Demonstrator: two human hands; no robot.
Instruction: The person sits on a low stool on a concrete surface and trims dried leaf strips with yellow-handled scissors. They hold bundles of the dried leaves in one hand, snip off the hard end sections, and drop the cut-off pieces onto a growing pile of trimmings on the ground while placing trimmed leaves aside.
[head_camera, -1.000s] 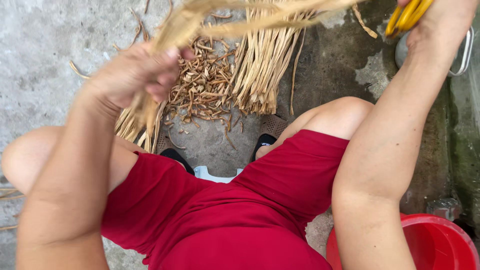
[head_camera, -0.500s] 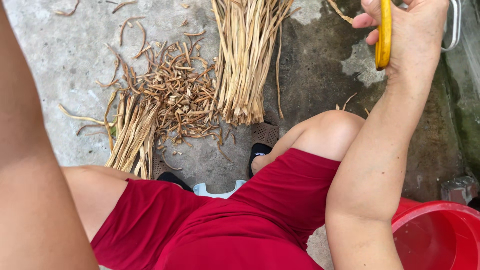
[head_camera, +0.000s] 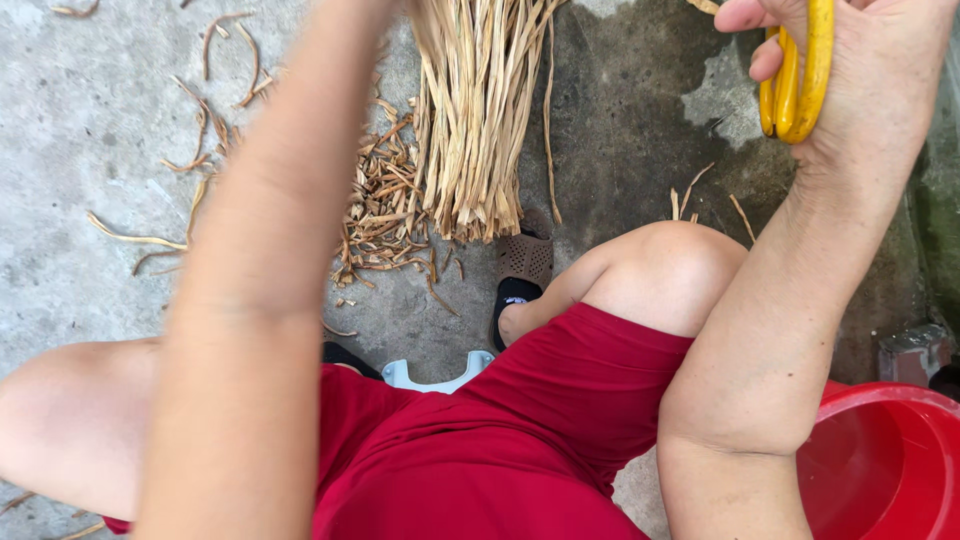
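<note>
My right hand (head_camera: 860, 70) is raised at the top right, closed around the yellow looped handles (head_camera: 795, 75) of a tool whose blade end is hidden. My left forearm (head_camera: 270, 250) stretches up across the middle and leaves the frame at the top, so the left hand is out of sight. A bundle of long dried straw-coloured strips (head_camera: 475, 110) lies on the concrete floor beyond my knees, its cut ends pointing toward me. I sit low in red shorts (head_camera: 520, 430), knees apart.
Short dried trimmings (head_camera: 385, 215) are heaped left of the bundle, and more lie scattered over the floor at far left. A red plastic tub (head_camera: 885, 465) stands at the bottom right. A brown sandal (head_camera: 525, 262) rests under the bundle's end. The floor at right is wet and dark.
A second ago my left hand gripped a bunch of strips at the upper left; the arm has since swung up through the middle and the hand has left the frame. The right hand keeps the yellow handles.
</note>
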